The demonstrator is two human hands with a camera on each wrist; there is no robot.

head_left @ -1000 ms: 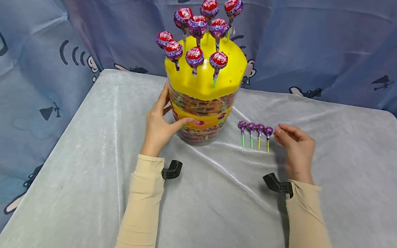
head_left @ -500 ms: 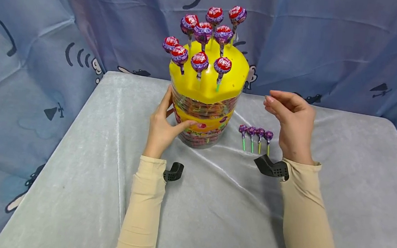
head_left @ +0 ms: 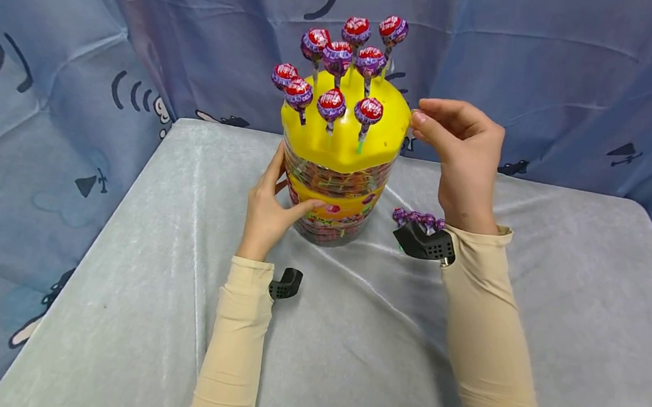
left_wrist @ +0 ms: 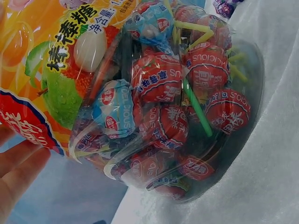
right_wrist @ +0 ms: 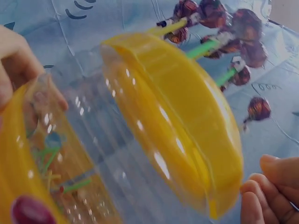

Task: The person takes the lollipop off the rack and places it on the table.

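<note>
A clear plastic candy jar (head_left: 334, 181) with a yellow lid (head_left: 345, 150) stands upright on the table. Several lollipops (head_left: 331, 104) in red and purple wrappers stick up from the lid. My left hand (head_left: 267, 211) holds the jar's left side, thumb across the front label, other fingers partly hidden behind. Wrapped candies show through the wall in the left wrist view. At the lid's right edge is my right hand (head_left: 467, 154), fingers bent and thumb near the index fingertip. In the right wrist view, its fingertips (right_wrist: 247, 185) are right at the lid's edge, with no lollipop visible between them.
A short row of purple lollipops (head_left: 414, 218) lies on the grey cloth right of the jar, partly covered by the black wrist camera (head_left: 424, 243). A blue patterned curtain (head_left: 574, 89) hangs behind the table (head_left: 347, 360).
My right hand has risen from beside the lollipop row and moved left to the lid's right edge. My left hand stays on the jar. The head view has shifted slightly.
</note>
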